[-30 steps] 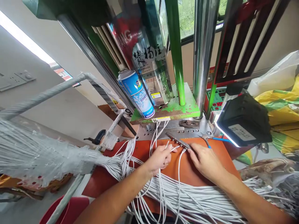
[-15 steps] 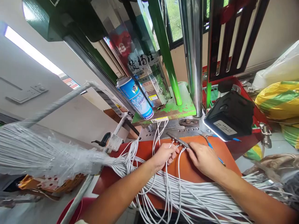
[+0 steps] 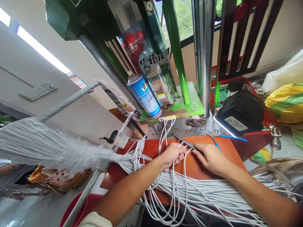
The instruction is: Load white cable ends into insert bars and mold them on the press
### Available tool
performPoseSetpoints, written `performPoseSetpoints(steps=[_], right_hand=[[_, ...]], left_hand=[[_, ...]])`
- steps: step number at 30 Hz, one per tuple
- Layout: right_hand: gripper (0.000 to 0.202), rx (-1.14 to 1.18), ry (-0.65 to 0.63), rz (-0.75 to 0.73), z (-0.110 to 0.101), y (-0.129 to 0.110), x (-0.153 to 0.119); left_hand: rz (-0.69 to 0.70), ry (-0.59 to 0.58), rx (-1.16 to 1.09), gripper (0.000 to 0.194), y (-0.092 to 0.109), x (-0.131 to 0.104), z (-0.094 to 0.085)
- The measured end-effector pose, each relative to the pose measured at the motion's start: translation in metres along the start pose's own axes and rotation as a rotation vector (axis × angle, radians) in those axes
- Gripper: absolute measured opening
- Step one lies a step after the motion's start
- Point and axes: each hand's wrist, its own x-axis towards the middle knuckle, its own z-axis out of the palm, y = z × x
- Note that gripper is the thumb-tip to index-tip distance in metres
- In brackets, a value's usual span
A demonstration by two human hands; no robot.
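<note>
Left hand (image 3: 174, 154) has moved in over the past second, bringing the white cables (image 3: 174, 176) it pinches, whose tips stood apart from the slotted metal bar (image 3: 184, 141), up against that bar's edge. Right hand (image 3: 211, 157) keeps the bar's near end gripped between thumb and fingers, just above the table (image 3: 227, 151). Work on this bar looks partly done: several cable ends appear seated along it, though fingers hide the exact count, and a large loose cable bundle (image 3: 196, 192) lies across the orange-brown surface, probably much of it still to be handled. Behind, other cables run under the green press plate (image 3: 193, 108), which carries a blue spray can (image 3: 144, 96). Blue-handled pliers (image 3: 212, 135) lie near a lit black lamp (image 3: 241, 110); a red bucket (image 3: 75, 205) stands on the tiled floor at left, and a window (image 3: 184, 19) shows greenery.
</note>
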Motion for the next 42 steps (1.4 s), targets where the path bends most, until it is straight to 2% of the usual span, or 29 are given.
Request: performPoseSetpoints(steps=[2, 5, 7, 11, 15, 22, 27, 33, 37, 42], right_hand=[[0.032, -0.015, 0.024, 0.044, 0.001, -0.002, -0.001], [0.034, -0.046, 0.041, 0.094, 0.003, -0.004, -0.001], [0.035, -0.064, 0.033, 0.104, 0.004, -0.004, -0.001], [0.032, -0.076, 0.012, 0.102, 0.004, -0.002, 0.000], [0.032, -0.076, 0.001, 0.087, 0.004, -0.004, 0.001], [0.031, -0.046, -0.016, 0.029, 0.004, -0.008, 0.001], [0.032, -0.022, -0.006, 0.027, 0.003, -0.006, 0.001], [0.034, -0.021, 0.050, 0.103, 0.003, -0.003, 0.001], [0.034, -0.007, 0.046, 0.103, 0.003, -0.002, 0.001], [0.035, 0.018, 0.026, 0.056, 0.004, -0.003, 0.002]], left_hand=[[0.021, 0.038, 0.015, 0.037, 0.000, 0.000, -0.013], [0.078, 0.162, -0.001, 0.040, 0.000, -0.005, -0.032], [0.086, 0.183, -0.020, 0.037, -0.003, -0.008, -0.038], [0.090, 0.147, -0.008, 0.030, -0.007, -0.010, -0.034], [0.057, 0.087, 0.038, 0.034, -0.005, -0.002, -0.030], [0.003, 0.053, 0.031, 0.040, 0.002, 0.013, -0.024], [-0.010, 0.080, 0.026, 0.046, 0.000, 0.015, -0.026], [0.128, 0.320, 0.052, 0.045, -0.009, 0.002, -0.038], [0.127, 0.269, 0.057, 0.039, -0.014, -0.005, -0.034], [0.095, 0.218, 0.089, 0.031, -0.009, -0.001, -0.027]])
